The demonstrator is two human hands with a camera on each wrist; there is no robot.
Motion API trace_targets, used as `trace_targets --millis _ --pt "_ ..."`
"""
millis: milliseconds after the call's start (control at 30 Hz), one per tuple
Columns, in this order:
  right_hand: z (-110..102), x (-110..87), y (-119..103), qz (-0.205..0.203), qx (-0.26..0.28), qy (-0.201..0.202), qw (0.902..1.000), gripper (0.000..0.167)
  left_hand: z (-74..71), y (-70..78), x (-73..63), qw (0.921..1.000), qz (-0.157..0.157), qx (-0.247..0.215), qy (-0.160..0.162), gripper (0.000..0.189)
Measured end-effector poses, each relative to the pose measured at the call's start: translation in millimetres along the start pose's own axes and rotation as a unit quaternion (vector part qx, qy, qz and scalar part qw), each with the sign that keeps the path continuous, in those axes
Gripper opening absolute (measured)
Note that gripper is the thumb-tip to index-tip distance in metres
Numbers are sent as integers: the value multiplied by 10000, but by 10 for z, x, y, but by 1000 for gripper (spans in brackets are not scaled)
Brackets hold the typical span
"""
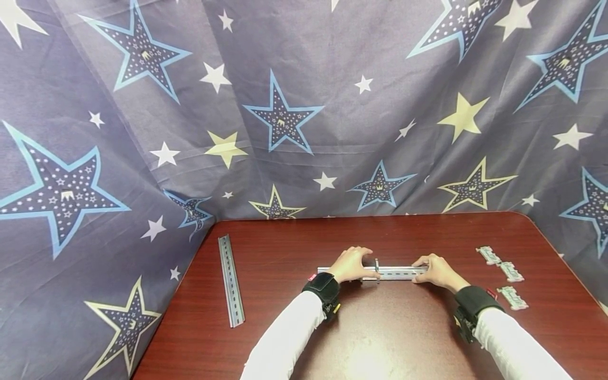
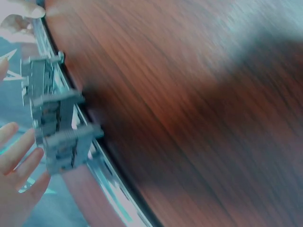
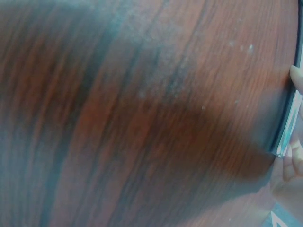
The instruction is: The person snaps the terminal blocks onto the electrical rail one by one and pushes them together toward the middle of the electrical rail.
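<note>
A slotted metal DIN rail (image 1: pixel 401 273) lies crosswise on the table in front of me. Several grey terminal blocks (image 2: pixel 71 146) stand side by side on it, seen close up in the left wrist view. My left hand (image 1: pixel 350 265) is at these blocks, fingers spread and fairly straight, fingertips right beside them. It covers part of the rail in the head view. At the rail's right end, my right hand (image 1: pixel 438 271) pinches it between thumb and fingers. The right wrist view shows that thumb (image 3: pixel 297 78) on the rail's near edge.
A second slotted rail (image 1: pixel 231 281) lies lengthwise at the table's left. Three flat, pale terminal blocks (image 1: pixel 488 255) lie at the right, beyond my right hand. A star-patterned cloth (image 1: pixel 285 174) hangs behind the reddish-brown table (image 1: pixel 285 316).
</note>
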State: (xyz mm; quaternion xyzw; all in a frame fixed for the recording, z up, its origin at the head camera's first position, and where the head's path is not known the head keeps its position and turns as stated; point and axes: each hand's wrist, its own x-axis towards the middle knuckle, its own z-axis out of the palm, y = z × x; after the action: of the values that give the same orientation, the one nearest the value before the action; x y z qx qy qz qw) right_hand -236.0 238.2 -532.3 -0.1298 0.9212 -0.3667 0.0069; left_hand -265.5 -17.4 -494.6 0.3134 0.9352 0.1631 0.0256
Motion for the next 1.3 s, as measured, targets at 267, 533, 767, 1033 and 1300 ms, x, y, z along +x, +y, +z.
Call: trace_targets --millis 267,533,767,1033,1300 --pt "-3 -6 1 -21 93 -19 10000 34 -44 -140 -82 9998 -136 -48 -156 63" --pt "6 -3 18 21 81 30 10000 34 8 -187 -105 9995 -199 -69 -223 65" --pt "11 -3 24 74 130 19 9999 34 42 -178 -125 9995 -242 -108 -156 61" --pt "5 -8 31 -32 77 60 9999 35 74 -206 -120 9996 -209 -202 15 56" --pt "6 -13 22 -28 102 47 9999 36 78 -176 -112 9994 -184 -307 34 52"
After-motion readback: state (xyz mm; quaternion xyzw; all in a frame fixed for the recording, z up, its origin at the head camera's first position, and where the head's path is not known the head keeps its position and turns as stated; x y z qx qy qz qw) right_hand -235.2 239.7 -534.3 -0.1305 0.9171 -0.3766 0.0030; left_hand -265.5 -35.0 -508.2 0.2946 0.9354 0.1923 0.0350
